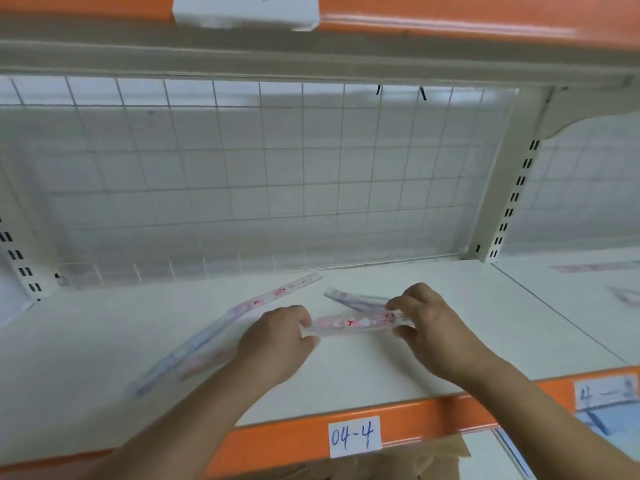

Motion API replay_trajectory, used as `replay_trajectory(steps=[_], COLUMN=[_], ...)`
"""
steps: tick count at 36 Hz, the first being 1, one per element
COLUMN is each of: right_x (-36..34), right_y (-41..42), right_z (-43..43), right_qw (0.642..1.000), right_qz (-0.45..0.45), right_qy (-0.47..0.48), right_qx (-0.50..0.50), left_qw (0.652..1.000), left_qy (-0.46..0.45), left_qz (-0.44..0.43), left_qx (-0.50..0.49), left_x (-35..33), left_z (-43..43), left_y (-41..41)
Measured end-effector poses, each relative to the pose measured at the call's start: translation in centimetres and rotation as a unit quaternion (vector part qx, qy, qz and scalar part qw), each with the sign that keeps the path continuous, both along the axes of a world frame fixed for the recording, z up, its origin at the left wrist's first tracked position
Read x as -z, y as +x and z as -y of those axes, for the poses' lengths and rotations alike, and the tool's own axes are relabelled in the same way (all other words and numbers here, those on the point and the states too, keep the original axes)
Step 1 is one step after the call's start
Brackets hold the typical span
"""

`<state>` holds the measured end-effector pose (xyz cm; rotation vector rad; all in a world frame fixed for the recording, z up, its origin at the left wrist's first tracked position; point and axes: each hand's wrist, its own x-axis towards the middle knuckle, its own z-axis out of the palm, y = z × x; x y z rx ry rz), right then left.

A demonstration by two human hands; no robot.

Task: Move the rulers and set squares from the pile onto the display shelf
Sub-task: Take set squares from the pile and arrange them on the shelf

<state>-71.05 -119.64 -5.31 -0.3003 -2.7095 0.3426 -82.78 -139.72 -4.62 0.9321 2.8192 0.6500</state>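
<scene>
Head view, angled down onto a white shelf [398,368] with an orange front strip [287,441].

Pink ruler [349,323]: short, in a clear wrapper with pink and red print. Lying crosswise and roughly level near the middle of the shelf. At the board or just above it; contact not resolvable through the blur.

Left hand [277,336]: at the pink ruler's left end, fingers curled over the top, thumb on the near edge. Narrow pinch on that end.

Right hand [427,318]: at the right end, fingers over the far edge, thumb under the near edge. Narrow pinch here too.

Purple ruler [356,299]: flat on the shelf just behind the pink ruler, set at an angle, its right end hidden behind the right hand's fingers.

Long rulers [214,336]: flat on the shelf to the left, running diagonally from front left toward back centre. Seemingly more than one, overlapped; count unclear. Near edge partly covered by the left hand.

Surroundings:
- Wire grid [242,168] as back wall of the bay.
- Slotted post [512,195] at the right rear corner.
- Paper label [354,436] on the front strip, handwritten "04-4".
- Neighbouring bay to the right: more rulers [588,268] flat on its board, blurred.
- Brown cardboard [426,457] below the front strip.
- Upper shelf edge, also orange, with a white tag [246,10].
</scene>
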Motion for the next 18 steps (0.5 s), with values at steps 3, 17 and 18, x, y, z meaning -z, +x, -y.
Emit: replay_trajectory(steps=[3, 17, 18], right_x=[-0.3, -0.9, -1.0], right_y=[1.3, 10.8, 11.7], right_z=[-0.8, -9.0, -9.9], right_qw=[1.0, 0.996, 0.996], right_qz=[-0.003, 0.003, 0.002], right_qy=[0.005, 0.0, -0.002], right_qx=[0.016, 0.091, 0.094], left_qw=[1.0, 0.996, 0.995], left_qy=[-0.008, -0.016, -0.014], left_qz=[-0.016, -0.055, -0.054], left_qx=[0.008, 0.073, 0.079], left_x=[-0.3, -1.3, -1.4], left_z=[-1.3, -11.1, -12.1], left_y=[0.6, 7.5, 8.3])
